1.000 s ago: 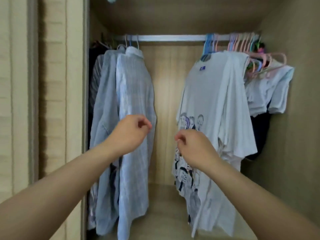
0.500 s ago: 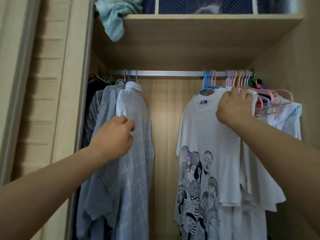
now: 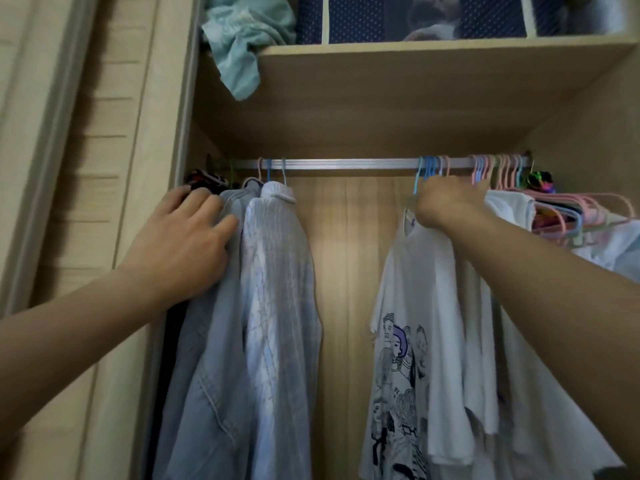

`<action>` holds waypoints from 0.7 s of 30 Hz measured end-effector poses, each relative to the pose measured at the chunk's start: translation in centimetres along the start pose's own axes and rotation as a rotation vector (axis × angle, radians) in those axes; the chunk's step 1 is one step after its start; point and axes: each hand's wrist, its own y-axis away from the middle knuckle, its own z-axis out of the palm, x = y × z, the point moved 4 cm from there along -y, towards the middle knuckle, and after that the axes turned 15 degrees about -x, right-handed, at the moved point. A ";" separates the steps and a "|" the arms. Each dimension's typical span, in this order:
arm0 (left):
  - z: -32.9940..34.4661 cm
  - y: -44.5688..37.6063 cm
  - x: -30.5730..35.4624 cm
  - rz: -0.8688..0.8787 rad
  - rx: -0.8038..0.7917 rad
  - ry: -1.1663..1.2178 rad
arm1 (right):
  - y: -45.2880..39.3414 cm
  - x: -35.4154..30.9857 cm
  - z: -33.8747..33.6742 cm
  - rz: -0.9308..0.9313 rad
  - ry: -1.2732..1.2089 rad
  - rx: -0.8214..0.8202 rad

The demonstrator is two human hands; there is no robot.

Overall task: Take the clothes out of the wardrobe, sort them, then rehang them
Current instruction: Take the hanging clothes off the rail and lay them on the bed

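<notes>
Fingers of the left hand (image 3: 180, 244) lie spread and straight against the shoulder of the denim shirt (image 3: 204, 358). The right hand (image 3: 446, 202) curls round the collar of the printed white T-shirt (image 3: 408, 341). A bare gap separates the two clothing groups under the rail (image 3: 346, 163).

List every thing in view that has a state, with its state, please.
left hand: open, resting on the blue shirts.
right hand: gripping the printed T-shirt's shoulder.
blue shirts: hanging on the rail.
printed T-shirt: hanging.
empty hangers: bunched at right.
rail: bare in the middle.
teal cloth: spilling over the shelf edge.
</notes>
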 end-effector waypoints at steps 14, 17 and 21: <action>3.1 0.6 -1.7 -0.043 0.072 0.086 | -5.2 -6.5 4.8 0.017 -1.224 -0.579; 3.1 0.6 -1.8 -0.042 0.066 0.077 | -7.3 -7.2 5.1 -0.030 -1.331 -0.506; 3.4 0.6 -2.2 -0.030 0.068 0.070 | -8.0 -7.8 2.8 -0.171 -1.536 -0.382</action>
